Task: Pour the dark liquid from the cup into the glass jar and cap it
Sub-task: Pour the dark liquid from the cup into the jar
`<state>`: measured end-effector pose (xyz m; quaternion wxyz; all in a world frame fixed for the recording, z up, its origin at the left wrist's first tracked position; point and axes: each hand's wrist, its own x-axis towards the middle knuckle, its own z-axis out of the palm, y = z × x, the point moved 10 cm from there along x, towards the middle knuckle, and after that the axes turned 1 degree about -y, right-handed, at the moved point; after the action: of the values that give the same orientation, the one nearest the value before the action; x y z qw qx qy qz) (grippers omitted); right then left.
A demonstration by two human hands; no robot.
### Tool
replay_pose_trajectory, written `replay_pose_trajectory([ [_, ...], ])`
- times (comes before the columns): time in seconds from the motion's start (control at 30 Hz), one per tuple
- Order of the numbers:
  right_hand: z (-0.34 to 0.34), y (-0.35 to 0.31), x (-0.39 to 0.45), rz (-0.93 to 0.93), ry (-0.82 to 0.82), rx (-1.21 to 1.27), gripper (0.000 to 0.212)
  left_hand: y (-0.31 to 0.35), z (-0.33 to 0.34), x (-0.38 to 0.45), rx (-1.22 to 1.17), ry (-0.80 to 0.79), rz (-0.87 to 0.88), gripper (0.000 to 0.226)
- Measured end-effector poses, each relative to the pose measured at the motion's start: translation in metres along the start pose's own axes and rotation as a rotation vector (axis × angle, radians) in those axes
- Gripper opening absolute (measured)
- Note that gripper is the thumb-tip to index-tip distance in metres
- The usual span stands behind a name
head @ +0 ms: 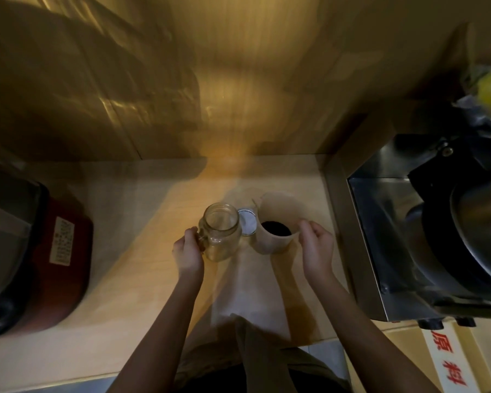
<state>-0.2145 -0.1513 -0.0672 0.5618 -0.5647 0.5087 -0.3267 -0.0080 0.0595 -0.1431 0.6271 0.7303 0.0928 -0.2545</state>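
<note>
Nearest to me: my apron or cloth (255, 350) hangs over the near edge of the table (125, 293), both forearms reaching out over it.

My left hand (188, 251) is wrapped on the handle side of the glass jar (221, 231), fingers closed on it, steadying it upright on the table so it won't shift when liquid goes in. Jar mouth is open, looks empty, no lid on.

My right hand (316, 245) is at the right rim of the cup (275, 225), fingers curled and just touching or just beside the wall; I cannot tell if the grip is closed on it yet. Hands are apart, one per vessel. Cup stands upright just right of the jar, dark liquid (275, 228) low in the bottom, so nothing poured yet by my reading.

Just behind, wedged between jar and cup, sits the lid (248, 222), light-coloured, flat on the table, close so I can grab it for capping.

Next likely: lift the cup and tip it toward the jar mouth; the mouth is narrow against the wide cup, spill risk.

Further out: a red cooker (48, 251) far left, a metal machine (437, 236) right, wooden wall (238, 80) at the back. Frame is dim and a bit blurred.
</note>
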Motion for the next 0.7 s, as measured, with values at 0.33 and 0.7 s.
replay_pose_trajectory([
  [0.33,0.016,-0.082,0.027,-0.159,-0.092,0.019,0.046,0.103,0.005,-0.009,0.083,-0.141,0.189,0.046],
  [0.7,0.048,-0.249,0.037,-0.557,-0.247,-0.135,0.038,0.234,-0.018,-0.068,0.377,-0.013,0.629,0.041],
])
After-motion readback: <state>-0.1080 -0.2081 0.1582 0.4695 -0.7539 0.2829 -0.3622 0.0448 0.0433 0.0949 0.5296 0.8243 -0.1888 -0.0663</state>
